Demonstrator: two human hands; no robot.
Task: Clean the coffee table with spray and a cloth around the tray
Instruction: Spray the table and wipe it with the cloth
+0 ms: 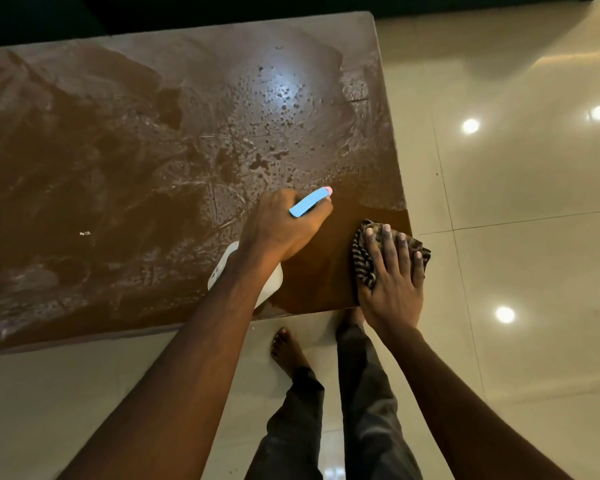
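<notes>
The brown coffee table (118,161) fills the upper left, its top dusty, streaked and speckled with spray drops. My left hand (281,226) grips a white spray bottle (222,268) with a light blue head (309,202) that points toward the table's right side. My right hand (392,275) lies flat, fingers spread, on a dark striped cloth (364,261) at the table's near right corner. The patch around that corner looks darker and cleaner. No tray is in view.
A glossy cream tiled floor (516,202) with bright light reflections surrounds the table on the right and near side. My bare feet (288,351) and dark trousers stand just below the table's near edge. A small white speck (85,233) lies on the tabletop.
</notes>
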